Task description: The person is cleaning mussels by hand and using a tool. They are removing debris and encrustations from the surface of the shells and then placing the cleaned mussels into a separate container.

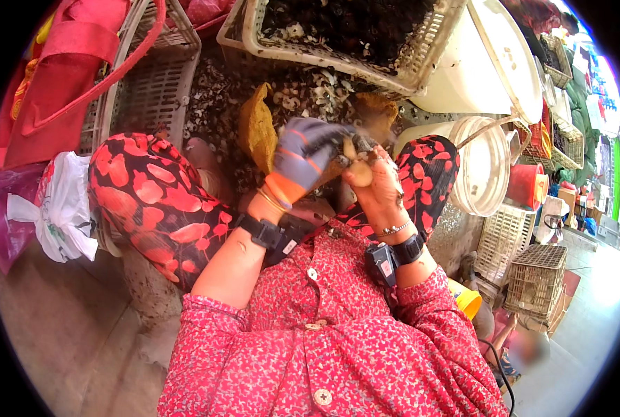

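Note:
My left hand (pixel 303 156), in a grey glove with orange stripes, is closed around a rough shell (pixel 343 154) held between my knees. My bare right hand (pixel 374 182) presses against the same shell from the right and grips a small tool whose blade I cannot make out. Both wrists carry black bands. Below the hands lies a heap of broken pale and dark shells (pixel 303 94) on the ground.
A white plastic basket (pixel 351 42) filled with dark shells stands ahead, an empty grey crate (pixel 150 83) to its left. A clear bucket (pixel 484 163) and white tub (pixel 497 62) sit right. A red bag (pixel 66 62) and white plastic bag (pixel 59 208) lie left. Wire cages (pixel 536 278) stand at the right.

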Tool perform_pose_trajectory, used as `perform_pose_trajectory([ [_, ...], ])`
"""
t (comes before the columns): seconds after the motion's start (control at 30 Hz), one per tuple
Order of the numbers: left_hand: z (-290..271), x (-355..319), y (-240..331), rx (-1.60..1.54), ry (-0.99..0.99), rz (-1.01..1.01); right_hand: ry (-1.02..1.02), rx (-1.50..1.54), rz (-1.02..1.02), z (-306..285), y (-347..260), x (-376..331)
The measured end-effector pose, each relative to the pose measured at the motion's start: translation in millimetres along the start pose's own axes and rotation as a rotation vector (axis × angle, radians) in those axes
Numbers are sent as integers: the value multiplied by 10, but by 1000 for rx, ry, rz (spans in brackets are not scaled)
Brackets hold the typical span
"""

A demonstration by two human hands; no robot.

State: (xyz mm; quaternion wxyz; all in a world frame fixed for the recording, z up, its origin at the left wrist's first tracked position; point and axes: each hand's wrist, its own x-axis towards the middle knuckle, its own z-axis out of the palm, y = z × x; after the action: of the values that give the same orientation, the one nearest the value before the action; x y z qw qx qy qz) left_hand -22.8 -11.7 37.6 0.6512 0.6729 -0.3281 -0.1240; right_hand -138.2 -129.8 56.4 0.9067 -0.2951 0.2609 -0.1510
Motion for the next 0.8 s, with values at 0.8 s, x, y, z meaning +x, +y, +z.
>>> perform_pose_trajectory([
  [0.8, -133, -40, -327, -203, 95, -308, 84, -402, 5, 466, -283, -67],
])
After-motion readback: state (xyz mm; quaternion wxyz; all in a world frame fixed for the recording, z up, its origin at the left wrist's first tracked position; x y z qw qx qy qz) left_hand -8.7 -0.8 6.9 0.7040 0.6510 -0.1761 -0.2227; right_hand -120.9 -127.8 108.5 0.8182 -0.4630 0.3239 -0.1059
